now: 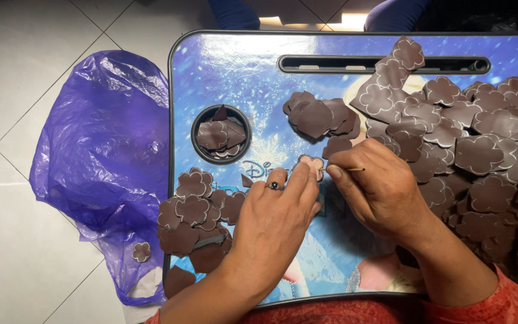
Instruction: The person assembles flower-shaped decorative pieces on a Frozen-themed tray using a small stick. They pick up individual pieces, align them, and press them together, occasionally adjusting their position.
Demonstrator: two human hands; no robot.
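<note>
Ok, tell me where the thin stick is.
In the head view the thin stick sits pinched in the right hand, right of centre on the tray, beside the flower piece.
</note>
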